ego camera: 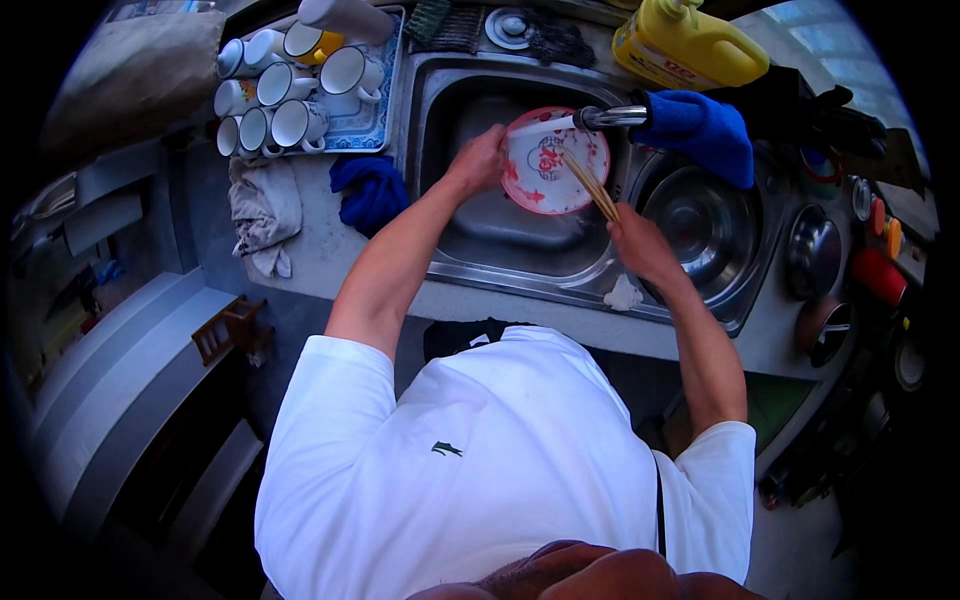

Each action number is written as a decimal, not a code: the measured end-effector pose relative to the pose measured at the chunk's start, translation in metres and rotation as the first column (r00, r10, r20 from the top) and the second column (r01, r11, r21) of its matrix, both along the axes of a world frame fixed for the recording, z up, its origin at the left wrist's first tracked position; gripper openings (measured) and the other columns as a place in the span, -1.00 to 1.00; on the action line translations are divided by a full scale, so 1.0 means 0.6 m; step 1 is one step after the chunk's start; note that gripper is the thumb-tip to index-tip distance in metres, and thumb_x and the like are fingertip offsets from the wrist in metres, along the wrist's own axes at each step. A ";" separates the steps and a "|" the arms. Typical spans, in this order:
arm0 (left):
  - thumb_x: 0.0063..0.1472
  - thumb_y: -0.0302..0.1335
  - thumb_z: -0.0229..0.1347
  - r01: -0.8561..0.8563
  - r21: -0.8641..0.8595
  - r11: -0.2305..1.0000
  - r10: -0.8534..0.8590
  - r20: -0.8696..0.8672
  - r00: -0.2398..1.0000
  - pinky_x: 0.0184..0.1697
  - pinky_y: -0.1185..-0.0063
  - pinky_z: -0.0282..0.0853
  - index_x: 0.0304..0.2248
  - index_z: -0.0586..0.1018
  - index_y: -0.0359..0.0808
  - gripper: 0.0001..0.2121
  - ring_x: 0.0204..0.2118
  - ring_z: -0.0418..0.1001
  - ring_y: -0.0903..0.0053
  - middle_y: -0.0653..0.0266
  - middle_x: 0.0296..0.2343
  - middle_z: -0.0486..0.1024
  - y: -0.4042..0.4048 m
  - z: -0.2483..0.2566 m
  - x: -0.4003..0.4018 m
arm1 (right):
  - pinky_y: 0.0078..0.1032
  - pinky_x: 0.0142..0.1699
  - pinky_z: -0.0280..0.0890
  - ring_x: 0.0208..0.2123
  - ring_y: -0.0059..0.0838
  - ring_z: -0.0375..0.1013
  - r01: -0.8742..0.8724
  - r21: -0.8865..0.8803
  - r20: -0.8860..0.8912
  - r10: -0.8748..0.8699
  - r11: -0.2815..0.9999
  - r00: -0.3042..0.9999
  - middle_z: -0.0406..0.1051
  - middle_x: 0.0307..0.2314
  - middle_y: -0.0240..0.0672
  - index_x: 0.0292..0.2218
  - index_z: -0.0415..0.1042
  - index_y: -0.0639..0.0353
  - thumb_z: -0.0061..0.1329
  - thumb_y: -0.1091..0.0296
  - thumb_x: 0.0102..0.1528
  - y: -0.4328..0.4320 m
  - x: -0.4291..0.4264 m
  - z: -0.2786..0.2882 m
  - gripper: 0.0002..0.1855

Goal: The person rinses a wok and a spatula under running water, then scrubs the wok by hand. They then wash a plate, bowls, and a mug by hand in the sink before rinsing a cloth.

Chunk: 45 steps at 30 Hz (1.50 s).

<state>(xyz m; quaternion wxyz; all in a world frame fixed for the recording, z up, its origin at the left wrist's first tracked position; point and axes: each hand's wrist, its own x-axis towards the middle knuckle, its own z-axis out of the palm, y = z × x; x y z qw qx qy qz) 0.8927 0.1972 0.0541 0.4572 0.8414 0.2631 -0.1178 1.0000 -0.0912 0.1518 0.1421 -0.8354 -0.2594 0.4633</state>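
Note:
My left hand [484, 159] grips the left rim of a white enamel plate [559, 191] with a red edge and red patterns. The plate is held over the left basin of a stainless steel sink [480, 214]. From the faucet [619, 116], a stream of water [540, 127] runs leftward across the plate's upper part. In my right hand [643, 244] is a bundle of bamboo chopsticks [592, 184], their far ends over the plate's face. How many chopsticks there are, I cannot tell.
Several enamel mugs [292, 120] stand on a blue-patterned tray [352, 124] at the left. Blue cloths lie left of the sink [369, 195] and hang over the faucet [697, 135]. A yellow detergent jug [686, 49] stands behind; a metal bowl [697, 217] occupies the right basin.

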 end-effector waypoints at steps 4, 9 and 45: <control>0.34 -0.43 -0.09 0.056 0.001 0.998 -0.056 -0.034 0.998 -0.08 0.13 0.37 -0.18 0.41 -0.33 -0.84 -0.08 0.47 -0.17 -0.26 -0.20 0.53 0.001 0.019 0.006 | -0.04 -0.17 0.35 -0.29 0.09 0.54 0.086 0.015 -0.046 -0.086 0.996 0.995 0.51 -0.36 0.11 -0.15 0.32 0.28 -0.17 0.25 0.29 -0.010 -0.002 -0.032 -0.74; 0.31 -0.46 -0.05 0.086 0.112 0.990 -0.084 -0.020 0.996 -0.14 0.09 0.39 -0.17 0.37 -0.32 -0.85 -0.14 0.50 -0.18 -0.26 -0.27 0.55 0.009 0.032 -0.001 | -0.21 -0.36 0.37 -0.54 -0.21 0.52 0.162 -0.047 -0.229 -0.169 0.986 0.959 0.47 -0.52 -0.07 -0.15 0.32 0.31 -0.17 0.26 0.29 0.023 0.006 -0.023 -0.74; 0.25 -0.57 0.02 0.055 0.517 0.854 -0.170 0.178 0.969 -0.30 0.14 0.51 -0.21 0.35 -0.34 -0.86 -0.36 0.55 -0.09 -0.14 -0.42 0.54 0.010 0.148 -0.094 | -0.53 -0.54 0.29 -0.60 -0.57 0.35 0.373 0.027 -0.580 -0.290 0.927 0.762 0.33 -0.57 -0.35 -0.25 0.28 0.26 -0.22 0.25 0.35 0.186 -0.026 -0.075 -0.77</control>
